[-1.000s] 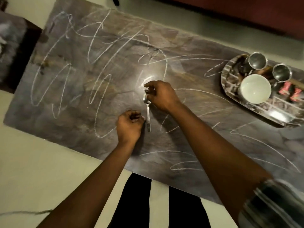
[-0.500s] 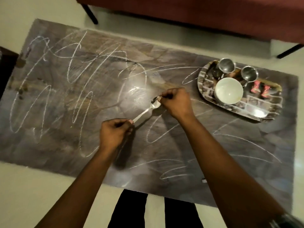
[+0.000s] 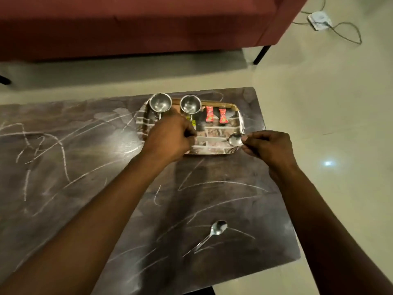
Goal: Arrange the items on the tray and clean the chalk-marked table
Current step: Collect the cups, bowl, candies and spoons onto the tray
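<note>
A shiny steel tray (image 3: 239, 119) sits at the far right of the dark, chalk-scribbled table (image 3: 85, 167). On it stand two steel cups (image 3: 160, 103) (image 3: 190, 104) and two red sachets (image 3: 209, 113) (image 3: 222, 116). A steel spoon (image 3: 235, 139) is held level over the tray's near side. My right hand (image 3: 268, 147) pinches its bowl end at the tray's right rim. My left hand (image 3: 170, 137) is closed at its handle end and covers the tray's left part. A second spoon (image 3: 214, 231) lies on the table nearer me.
A dark red sofa (image 3: 138, 24) with black legs runs along the far side of the table. On the pale floor at the top right lies a white adapter (image 3: 319, 20) with a cable. The table's right edge is just beyond the tray.
Both hands have carried the spoon from the middle of the table rightward to over the tray. The view has swung right, bringing the second spoon into sight.
</note>
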